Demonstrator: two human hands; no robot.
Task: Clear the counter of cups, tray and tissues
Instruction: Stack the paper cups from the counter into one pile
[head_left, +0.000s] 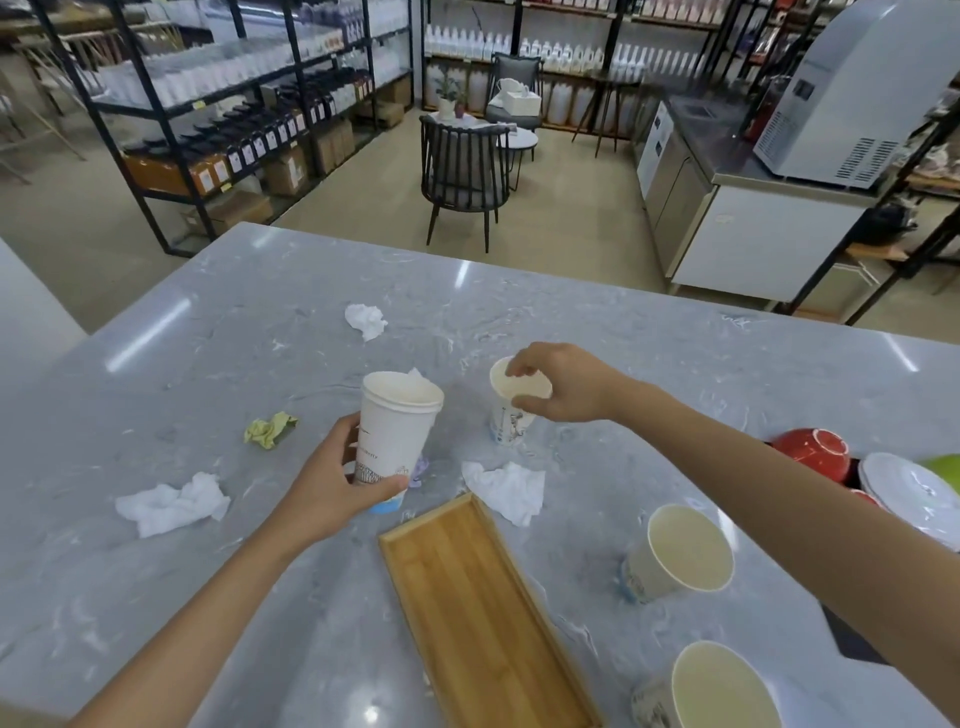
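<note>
My left hand (332, 480) grips a stack of white paper cups (395, 431), held upright above the grey marble counter (218, 374). My right hand (563, 384) pinches the rim of another paper cup (511, 410) that stands on the counter. Two more cups stand at the right: a near-middle cup (680, 551) and a front cup (717, 691). An empty bamboo tray (478, 608) lies in front of me. Crumpled white tissues lie at the far middle (366, 319), at the left (174, 501) and beside the tray (511, 488). A yellow-green wad (270, 428) lies left of the stack.
Red bowls (815, 452) and a white plate (909, 493) sit at the counter's right edge. Beyond the counter are a dark chair (465, 176), a steel cabinet with a machine (769, 208) and stocked shelves (234, 104).
</note>
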